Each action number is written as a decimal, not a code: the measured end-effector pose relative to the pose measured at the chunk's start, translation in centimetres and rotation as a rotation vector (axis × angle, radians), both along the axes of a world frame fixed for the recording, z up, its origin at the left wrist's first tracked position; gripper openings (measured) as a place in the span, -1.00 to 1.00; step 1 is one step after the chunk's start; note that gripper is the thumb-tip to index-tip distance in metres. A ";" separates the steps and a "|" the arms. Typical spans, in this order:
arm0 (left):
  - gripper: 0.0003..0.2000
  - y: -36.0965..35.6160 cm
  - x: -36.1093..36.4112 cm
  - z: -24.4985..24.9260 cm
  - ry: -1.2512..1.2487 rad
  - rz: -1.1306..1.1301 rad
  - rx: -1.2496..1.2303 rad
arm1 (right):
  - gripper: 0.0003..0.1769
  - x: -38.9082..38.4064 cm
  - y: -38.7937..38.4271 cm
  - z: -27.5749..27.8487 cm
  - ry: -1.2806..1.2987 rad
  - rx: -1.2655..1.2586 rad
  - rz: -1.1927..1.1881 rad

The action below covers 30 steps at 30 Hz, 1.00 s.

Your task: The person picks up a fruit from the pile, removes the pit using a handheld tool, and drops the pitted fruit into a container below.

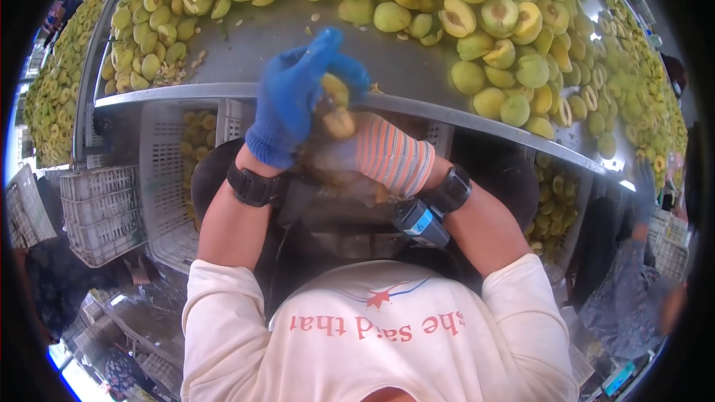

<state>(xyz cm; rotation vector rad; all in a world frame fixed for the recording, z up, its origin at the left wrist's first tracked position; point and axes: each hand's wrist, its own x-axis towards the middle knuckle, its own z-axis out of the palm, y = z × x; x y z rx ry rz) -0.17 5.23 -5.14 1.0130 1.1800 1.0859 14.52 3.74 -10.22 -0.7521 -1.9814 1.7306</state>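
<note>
Fruit in hand: a yellow-brown fruit [337, 117], wet-looking, with greener skin at the top end, held in front of the chest just short of the bench edge. It is mostly covered, so the shape is only partly readable. The long axis looks to run away from the body, far end tilted up; not certain.

Left hand [298, 97], in a blue rubber glove, is curled over the fruit's top and left side. Right hand [387, 155], in an orange-striped knit glove, is closed on it from below; its fingers are blurred.

Black wrist straps [253, 186] sit on both arms, with a small black device [421, 222] on the right one.

White slotted plastic crate [167, 179] under the bench, left. Grey metal bench [283, 37] beyond the hands, bare in the middle. Heaps of yellow-green whole and halved fruit [506, 37] behind and to the right.
</note>
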 end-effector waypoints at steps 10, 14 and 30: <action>-0.69 -0.5 0.4 -3.0 0.214 -0.011 0.768 | -0.85 1.4 0.1 4.9 -0.068 -0.842 0.015; -0.69 0.0 -1.5 -4.1 0.093 -0.254 0.652 | -0.84 1.5 -0.2 3.4 -0.024 -0.859 0.064; -0.61 -10.9 -19.1 4.4 0.933 0.608 -0.036 | -0.64 4.5 -2.0 0.9 -1.098 0.458 0.275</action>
